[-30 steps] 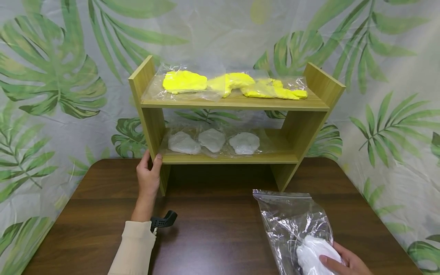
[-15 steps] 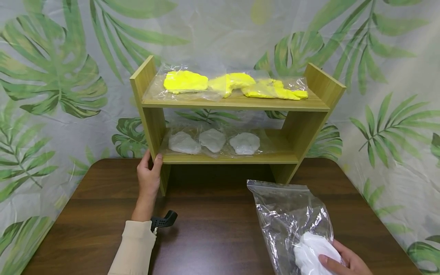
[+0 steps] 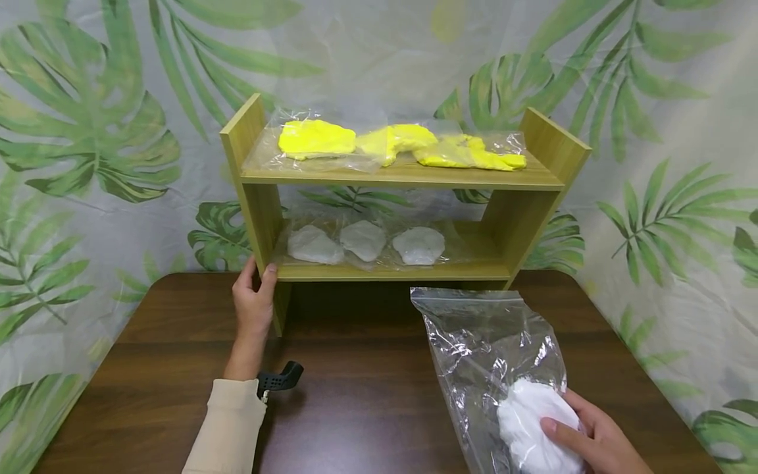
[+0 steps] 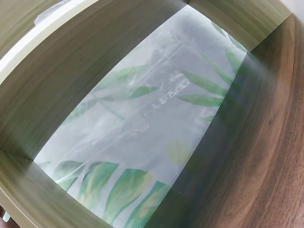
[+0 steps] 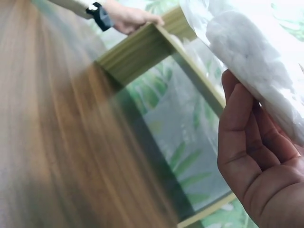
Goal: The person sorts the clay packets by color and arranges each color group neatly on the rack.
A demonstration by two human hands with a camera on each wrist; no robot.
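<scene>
A small wooden shelf (image 3: 393,272) stands at the back of the table. My left hand (image 3: 253,306) grips its left side panel at the lower board, thumb in front. In the right wrist view that left hand (image 5: 126,18) shows at the same panel, while the left wrist view has only the shelf's inside. At the front right, my right hand (image 3: 601,438) holds a clear zip-lock bag (image 3: 468,349) with a soft white lump (image 3: 535,421) in it, thumb on top. The bag's zip end points toward the shelf. Fingers (image 5: 237,118) lie under the bag in the right wrist view.
Three bags with white lumps (image 3: 362,240) lie side by side on the lower board. Yellow lumps in clear bags (image 3: 316,138) lie along the top board between raised side panels. A leaf-patterned cloth (image 3: 379,39) hangs behind the dark wooden table (image 3: 355,408).
My right hand has moved the bag forward and slightly left, its zip end now close to the shelf's lower right. The left hand keeps its grip on the side panel.
</scene>
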